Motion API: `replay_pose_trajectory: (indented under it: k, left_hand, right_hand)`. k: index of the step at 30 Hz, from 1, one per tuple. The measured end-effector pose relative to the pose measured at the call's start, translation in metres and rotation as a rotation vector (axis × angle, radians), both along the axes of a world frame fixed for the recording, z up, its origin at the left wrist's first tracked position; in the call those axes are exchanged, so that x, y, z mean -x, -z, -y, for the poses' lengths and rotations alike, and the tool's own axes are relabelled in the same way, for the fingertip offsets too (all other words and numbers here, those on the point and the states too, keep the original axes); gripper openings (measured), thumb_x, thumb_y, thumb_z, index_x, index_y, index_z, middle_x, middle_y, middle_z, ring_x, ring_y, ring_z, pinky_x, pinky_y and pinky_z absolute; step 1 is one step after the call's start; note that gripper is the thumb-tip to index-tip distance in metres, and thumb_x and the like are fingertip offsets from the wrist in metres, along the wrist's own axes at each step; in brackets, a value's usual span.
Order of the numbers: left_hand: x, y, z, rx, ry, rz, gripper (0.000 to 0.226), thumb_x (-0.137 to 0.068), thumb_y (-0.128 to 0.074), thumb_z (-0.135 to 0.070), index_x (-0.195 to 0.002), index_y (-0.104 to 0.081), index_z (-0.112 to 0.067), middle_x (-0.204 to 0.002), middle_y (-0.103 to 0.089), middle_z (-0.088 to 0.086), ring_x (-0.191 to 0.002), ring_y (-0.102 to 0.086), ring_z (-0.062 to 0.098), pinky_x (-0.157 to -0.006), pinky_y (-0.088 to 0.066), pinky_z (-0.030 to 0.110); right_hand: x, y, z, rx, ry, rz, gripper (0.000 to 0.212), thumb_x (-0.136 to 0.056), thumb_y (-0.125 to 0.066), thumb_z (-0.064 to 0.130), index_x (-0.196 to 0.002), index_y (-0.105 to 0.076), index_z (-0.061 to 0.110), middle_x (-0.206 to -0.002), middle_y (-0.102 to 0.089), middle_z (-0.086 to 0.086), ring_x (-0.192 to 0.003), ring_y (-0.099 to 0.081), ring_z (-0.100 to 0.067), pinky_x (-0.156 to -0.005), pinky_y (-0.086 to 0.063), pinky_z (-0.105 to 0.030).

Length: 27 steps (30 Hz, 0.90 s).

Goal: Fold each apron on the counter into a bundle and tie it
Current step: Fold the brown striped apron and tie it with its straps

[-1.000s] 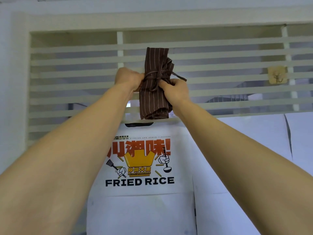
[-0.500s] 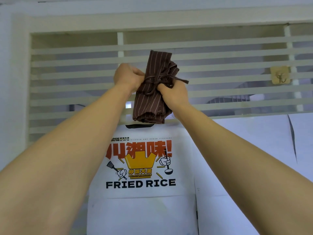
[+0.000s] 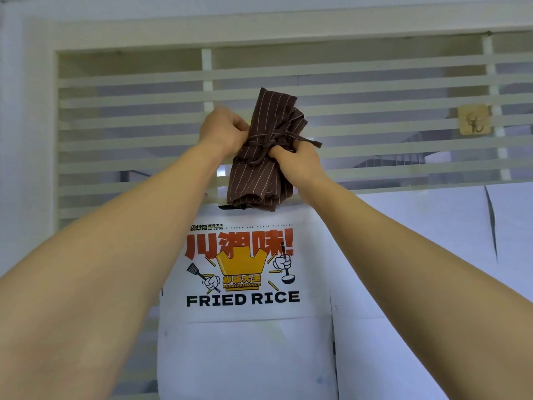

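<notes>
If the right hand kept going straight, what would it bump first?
The apron bundle that the right hand grips; behind it, probably the window slats, though depth is unclear.

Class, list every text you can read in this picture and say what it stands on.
"川湘味!": red, on the white cloth.
"FRIED RICE": black, same cloth.
"炒饭大王": on its yellow crown.
Small print above the red characters and under the crown: too small to read.
</notes>
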<state>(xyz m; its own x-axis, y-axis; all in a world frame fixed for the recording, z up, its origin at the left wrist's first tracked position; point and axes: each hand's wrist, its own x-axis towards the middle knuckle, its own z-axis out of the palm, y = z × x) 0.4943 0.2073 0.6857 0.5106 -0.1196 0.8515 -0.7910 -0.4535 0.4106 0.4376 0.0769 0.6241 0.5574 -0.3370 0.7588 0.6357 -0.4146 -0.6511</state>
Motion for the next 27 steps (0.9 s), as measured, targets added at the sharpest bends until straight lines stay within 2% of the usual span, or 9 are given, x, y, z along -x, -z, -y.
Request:
replay_pose_trajectory:
  k: [6,8,10,12,14,17,22,25,27]
  left_hand:
    - [0.000,0.011,0.000,-0.010,0.019,-0.066,0.017,-0.087,-0.069,-0.013,-0.072,-0.072,-0.020,-0.083,-0.072,0.008,-0.088,-0.070,0.031,-0.085,-0.058,0.043]
    - [0.000,0.016,-0.001,0.016,0.062,-0.067,0.015,-0.090,-0.065,-0.013,-0.079,-0.074,-0.018,-0.086,-0.072,0.008,-0.090,-0.070,0.029,-0.087,-0.057,0.043]
    - [0.002,0.023,-0.001,0.046,0.101,-0.054,0.018,-0.095,-0.058,-0.013,-0.093,-0.075,-0.013,-0.092,-0.072,0.009,-0.092,-0.069,0.026,-0.089,-0.056,0.041]
    - [0.004,0.029,-0.002,0.083,0.118,-0.021,0.021,-0.097,-0.054,-0.015,-0.094,-0.075,-0.011,-0.093,-0.072,0.011,-0.091,-0.068,0.026,-0.088,-0.056,0.041]
    - [0.010,0.034,-0.004,0.112,0.080,0.023,0.028,-0.098,-0.053,-0.022,-0.089,-0.073,-0.006,-0.088,-0.070,0.015,-0.081,-0.063,0.024,-0.078,-0.053,0.039]
    - [0.020,0.046,-0.005,0.120,-0.038,0.090,0.029,-0.098,-0.052,-0.023,-0.087,-0.071,-0.004,-0.080,-0.064,0.010,-0.074,-0.055,0.019,-0.067,-0.042,0.030]
    - [0.051,0.068,-0.008,0.164,-0.144,0.181,0.024,-0.098,-0.052,-0.022,-0.113,-0.069,-0.019,-0.108,-0.066,0.000,-0.091,-0.058,0.012,-0.075,-0.042,0.025]
    - [0.075,0.088,-0.006,0.188,-0.147,0.113,0.025,-0.096,-0.050,-0.019,-0.117,-0.064,-0.020,-0.106,-0.062,-0.004,-0.090,-0.056,0.010,-0.075,-0.043,0.026]
    - [0.089,0.108,-0.004,0.200,-0.141,0.068,0.022,-0.095,-0.051,-0.017,-0.112,-0.064,-0.022,-0.095,-0.060,-0.008,-0.085,-0.055,0.010,-0.072,-0.043,0.026]
  right_hand:
    - [0.001,0.012,-0.001,0.020,-0.014,-0.058,0.021,-0.091,-0.060,0.027,-0.108,-0.066,0.015,-0.104,-0.070,-0.008,-0.099,-0.066,-0.025,-0.094,-0.053,-0.045]
    - [0.001,0.019,0.000,0.001,0.002,-0.027,0.010,-0.091,-0.061,0.031,-0.094,-0.064,0.022,-0.101,-0.070,-0.007,-0.097,-0.066,-0.024,-0.093,-0.054,-0.046]
    - [0.002,0.028,0.000,-0.047,-0.014,-0.001,0.012,-0.091,-0.062,0.037,-0.087,-0.061,0.026,-0.100,-0.070,-0.007,-0.096,-0.068,-0.024,-0.090,-0.055,-0.046]
    - [0.004,0.035,0.000,-0.095,-0.029,-0.006,0.026,-0.091,-0.062,0.043,-0.102,-0.062,0.019,-0.105,-0.069,-0.006,-0.097,-0.067,-0.022,-0.091,-0.056,-0.043]
    - [0.007,0.039,0.000,-0.107,-0.022,-0.038,0.042,-0.091,-0.061,0.047,-0.116,-0.060,0.013,-0.110,-0.069,-0.006,-0.099,-0.066,-0.019,-0.093,-0.054,-0.038]
    - [0.015,0.046,-0.003,-0.123,-0.015,-0.057,0.047,-0.090,-0.060,0.050,-0.118,-0.059,0.013,-0.109,-0.068,-0.002,-0.102,-0.064,-0.017,-0.096,-0.052,-0.038]
    - [0.042,0.060,-0.007,-0.205,0.037,-0.009,0.030,-0.092,-0.062,0.038,-0.110,-0.057,0.015,-0.094,-0.060,0.007,-0.093,-0.059,-0.012,-0.093,-0.051,-0.036]
    - [0.060,0.081,-0.012,-0.178,0.022,-0.063,0.013,-0.090,-0.060,0.029,-0.097,-0.058,0.018,-0.094,-0.060,0.002,-0.091,-0.060,-0.018,-0.091,-0.053,-0.042]
    - [0.070,0.101,-0.012,-0.175,0.018,-0.108,0.007,-0.089,-0.059,0.023,-0.094,-0.055,0.021,-0.091,-0.059,0.002,-0.087,-0.060,-0.019,-0.089,-0.054,-0.043]
